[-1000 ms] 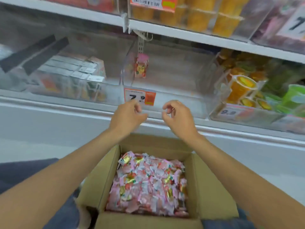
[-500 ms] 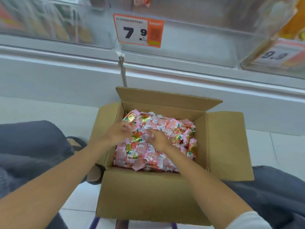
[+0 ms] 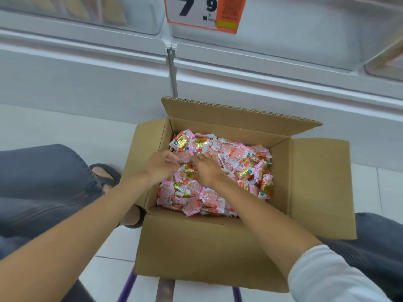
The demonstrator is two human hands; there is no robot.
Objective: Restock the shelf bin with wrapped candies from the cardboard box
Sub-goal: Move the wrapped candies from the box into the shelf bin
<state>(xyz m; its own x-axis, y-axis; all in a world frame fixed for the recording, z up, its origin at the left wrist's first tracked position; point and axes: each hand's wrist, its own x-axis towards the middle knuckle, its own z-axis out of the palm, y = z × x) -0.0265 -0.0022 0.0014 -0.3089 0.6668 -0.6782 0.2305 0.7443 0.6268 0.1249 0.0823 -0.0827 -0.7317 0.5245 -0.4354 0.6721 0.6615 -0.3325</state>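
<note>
**Both hands in the candy box, below the shelf**

Nearest the camera, a pale sleeve [image 3: 331, 277] covers the right upper arm, and both bare forearms reach forward and down. Under them stands the cardboard box [image 3: 205, 247], its plain front wall facing the person and its flaps folded outward. Thin purple bars [image 3: 127, 284] show under its lower edge, so it stands raised off the floor [image 3: 109, 273], which is laid with white tiles with thin grey joints. Dark grey trouser legs [image 3: 43, 182] flank the box on either side. By the left knee, a foot in a dark sandal [image 3: 106, 173] rests on the tiles.

The wrapped candies [image 3: 242, 162], pink and white with touches of gold and red, fill the box nearly from wall to wall. The left hand [image 3: 160, 165] sits at the left side of the heap with its fingers bent toward the wrappers. They are blurred, so whether they have closed on any piece cannot be told. The right hand [image 3: 208, 168] lies palm down on the middle of the pile, just beside the left, with fingers fairly straight and splayed and tips among the wrappers.

Behind the raised far flap runs the white base of the shelving [image 3: 87, 83], split by a grey metal upright [image 3: 172, 70]. Above it, at the top edge, is the clear shelf bin [image 3: 294, 40], with an orange-and-white price tag [image 3: 205, 12] reading 7.9 on its front. More clear bins stand to either side.
</note>
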